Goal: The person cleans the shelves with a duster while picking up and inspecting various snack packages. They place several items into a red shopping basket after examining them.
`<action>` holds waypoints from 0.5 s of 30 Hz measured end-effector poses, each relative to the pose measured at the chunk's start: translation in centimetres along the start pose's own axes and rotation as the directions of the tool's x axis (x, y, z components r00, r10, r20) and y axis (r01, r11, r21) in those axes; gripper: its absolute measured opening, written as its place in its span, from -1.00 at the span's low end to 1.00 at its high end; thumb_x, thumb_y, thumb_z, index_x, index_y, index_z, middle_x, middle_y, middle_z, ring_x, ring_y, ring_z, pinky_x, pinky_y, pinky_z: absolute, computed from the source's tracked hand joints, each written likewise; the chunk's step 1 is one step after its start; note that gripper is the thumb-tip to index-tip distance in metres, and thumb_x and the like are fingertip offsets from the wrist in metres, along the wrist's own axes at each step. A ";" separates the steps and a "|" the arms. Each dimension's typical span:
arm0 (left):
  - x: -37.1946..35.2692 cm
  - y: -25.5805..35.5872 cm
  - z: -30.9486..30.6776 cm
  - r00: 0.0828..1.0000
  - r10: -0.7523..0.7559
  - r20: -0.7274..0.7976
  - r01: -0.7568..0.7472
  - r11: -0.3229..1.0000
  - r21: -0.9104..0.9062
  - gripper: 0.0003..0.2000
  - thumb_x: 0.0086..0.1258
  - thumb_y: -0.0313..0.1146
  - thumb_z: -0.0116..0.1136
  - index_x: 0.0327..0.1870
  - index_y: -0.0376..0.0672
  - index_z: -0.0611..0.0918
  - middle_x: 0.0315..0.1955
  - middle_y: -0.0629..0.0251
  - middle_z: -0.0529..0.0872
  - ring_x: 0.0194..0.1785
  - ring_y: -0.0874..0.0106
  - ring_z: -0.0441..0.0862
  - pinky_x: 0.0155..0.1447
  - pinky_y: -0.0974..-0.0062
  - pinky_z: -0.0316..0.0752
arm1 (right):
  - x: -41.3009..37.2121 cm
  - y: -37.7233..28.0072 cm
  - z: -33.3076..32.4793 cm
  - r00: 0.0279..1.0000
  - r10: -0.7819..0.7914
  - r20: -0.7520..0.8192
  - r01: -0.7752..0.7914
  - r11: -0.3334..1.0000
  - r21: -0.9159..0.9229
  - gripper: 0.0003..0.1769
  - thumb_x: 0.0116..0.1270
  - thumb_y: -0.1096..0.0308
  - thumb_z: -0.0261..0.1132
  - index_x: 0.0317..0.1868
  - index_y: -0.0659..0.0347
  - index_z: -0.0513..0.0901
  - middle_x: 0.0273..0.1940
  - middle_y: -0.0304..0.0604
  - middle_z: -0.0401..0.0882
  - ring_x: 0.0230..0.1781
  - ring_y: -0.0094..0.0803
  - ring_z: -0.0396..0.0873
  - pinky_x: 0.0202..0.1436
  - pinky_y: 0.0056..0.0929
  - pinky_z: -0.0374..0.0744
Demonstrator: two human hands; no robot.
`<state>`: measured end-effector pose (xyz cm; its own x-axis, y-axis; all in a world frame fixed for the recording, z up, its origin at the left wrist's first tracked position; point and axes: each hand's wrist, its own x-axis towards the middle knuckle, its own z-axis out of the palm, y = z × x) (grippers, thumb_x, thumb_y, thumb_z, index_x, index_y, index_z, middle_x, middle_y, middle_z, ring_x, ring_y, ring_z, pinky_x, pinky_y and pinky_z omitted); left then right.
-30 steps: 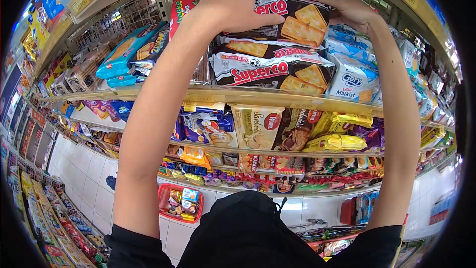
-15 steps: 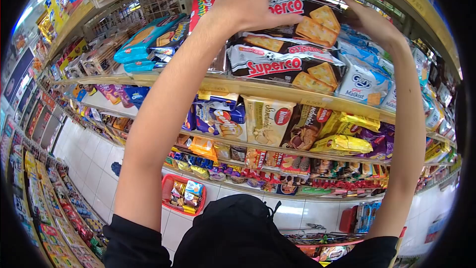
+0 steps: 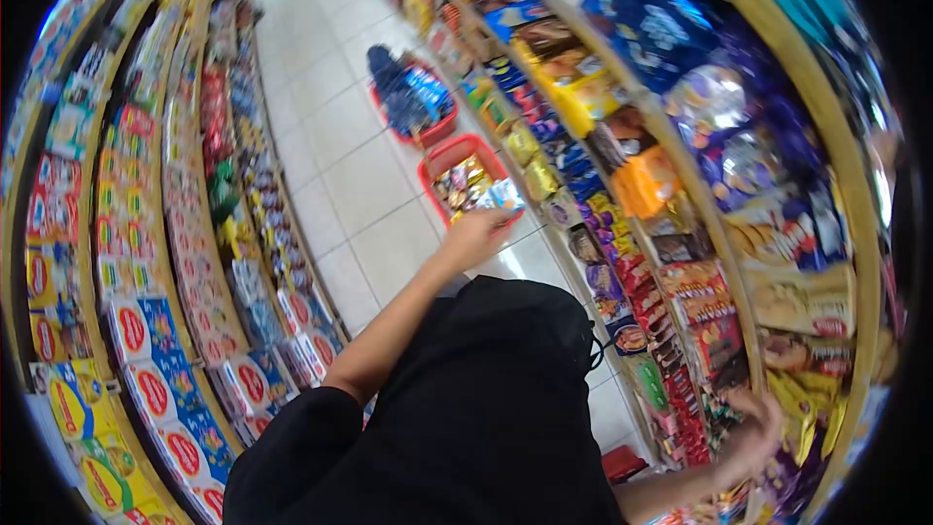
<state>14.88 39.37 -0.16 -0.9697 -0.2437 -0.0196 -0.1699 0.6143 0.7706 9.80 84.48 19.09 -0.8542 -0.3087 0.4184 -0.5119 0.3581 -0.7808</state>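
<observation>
My left hand (image 3: 478, 238) is low over the near rim of a red basket (image 3: 425, 175) on the floor. The fingertips are blurred at the rim, and their grip cannot be made out. Inside the basket are several snack packs (image 3: 468, 183), with a white-and-blue pack (image 3: 501, 196) just beyond the fingers. At the lower right, my right hand (image 3: 753, 437) is smeared by motion in front of the shelves, its fingers loosely bent and apart with nothing visible in them. Yellow packets (image 3: 805, 406) are beside it.
Another red basket (image 3: 449, 123) stands just beyond, holding a dark blue bundle (image 3: 397, 87) and a blue pack. Shelves of snacks (image 3: 646, 180) line the right side, shelves of boxes (image 3: 146, 331) the left. A white tiled floor (image 3: 335, 146) runs between.
My view has turned left and down the aisle. Both hands have left the upper shelf with the Superco packs; the left is now at the basket, the right beside the lower shelves.
</observation>
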 end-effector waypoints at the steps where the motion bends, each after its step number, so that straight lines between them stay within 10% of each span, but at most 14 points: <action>1: -3.4 -7.3 0.7 0.980 -0.166 -0.108 0.179 0.977 0.120 -0.69 0.22 -0.30 0.17 -0.02 -0.17 0.59 -0.15 0.08 0.67 -0.12 0.16 0.63 -0.01 0.31 0.50 | -0.4 3.3 5.0 0.938 0.347 -0.020 -0.347 0.938 0.009 -0.53 0.41 0.09 0.03 0.02 0.39 0.45 -0.34 -0.08 0.61 -0.26 -0.27 0.61 -0.04 -0.34 0.56; 3: -11.9 -18.0 0.8 0.763 -0.592 -0.260 0.565 0.806 -0.178 -0.73 0.21 -0.26 0.17 -0.09 -0.12 0.63 -0.28 0.09 0.71 -0.18 0.24 0.67 -0.05 0.34 0.53 | -0.8 6.6 16.6 0.795 0.595 0.118 -0.602 0.750 0.274 -0.64 0.45 0.18 0.03 0.01 0.31 0.50 -0.34 -0.10 0.61 -0.36 -0.39 0.60 -0.13 -0.49 0.56; 5: -20.2 -25.9 0.6 0.473 -0.816 -0.333 0.821 0.545 -0.170 -0.70 0.16 -0.17 0.19 -0.13 -0.10 0.65 -0.35 0.12 0.72 -0.22 0.22 0.68 -0.08 0.37 0.53 | -5.1 14.4 25.3 0.728 0.646 0.229 -0.674 0.735 0.069 -0.70 0.43 0.25 0.06 -0.05 0.32 0.53 -0.34 -0.09 0.62 -0.35 -0.45 0.58 -0.25 -0.51 0.53; 8: -28.8 -30.3 -2.4 0.424 -0.866 -0.266 0.864 0.474 -0.169 -0.69 0.16 -0.14 0.19 -0.14 -0.10 0.67 -0.43 0.14 0.72 -0.30 0.29 0.69 -0.15 0.39 0.55 | -12.4 19.9 34.4 0.592 0.635 0.497 -0.666 0.732 -0.142 -0.76 0.35 0.32 0.14 -0.14 0.35 0.55 -0.42 -0.10 0.62 -0.46 -0.44 0.60 -0.34 -0.51 0.55; 10: -33.1 -34.4 -3.5 0.392 -0.914 -0.102 0.874 0.404 -0.270 -0.66 0.17 -0.12 0.19 -0.14 -0.15 0.66 -0.42 0.16 0.72 -0.36 0.36 0.67 -0.20 0.44 0.54 | -14.5 20.0 38.0 0.275 0.772 0.573 -0.738 0.551 -0.388 -0.73 0.29 0.29 0.17 -0.15 0.36 0.56 -0.46 -0.10 0.61 -0.54 -0.41 0.59 -0.42 -0.48 0.56; 15: -34.0 -35.4 -8.2 0.396 -0.918 0.027 0.862 0.362 -0.354 -0.62 0.22 -0.13 0.18 -0.15 -0.31 0.64 -0.42 0.17 0.70 -0.44 0.46 0.62 -0.29 0.50 0.50 | -15.2 18.7 45.8 -0.015 0.904 0.428 -0.840 0.220 -0.495 -0.75 0.27 0.23 0.18 -0.16 0.22 0.57 -0.37 -0.11 0.63 -0.50 -0.42 0.60 -0.52 -0.50 0.51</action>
<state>55.31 19.75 -21.53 -0.2331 -0.6400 -0.7322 -0.8355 -0.2535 0.4876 17.36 55.47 -23.15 -0.4111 -0.0485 -0.9103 0.5599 0.7746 -0.2941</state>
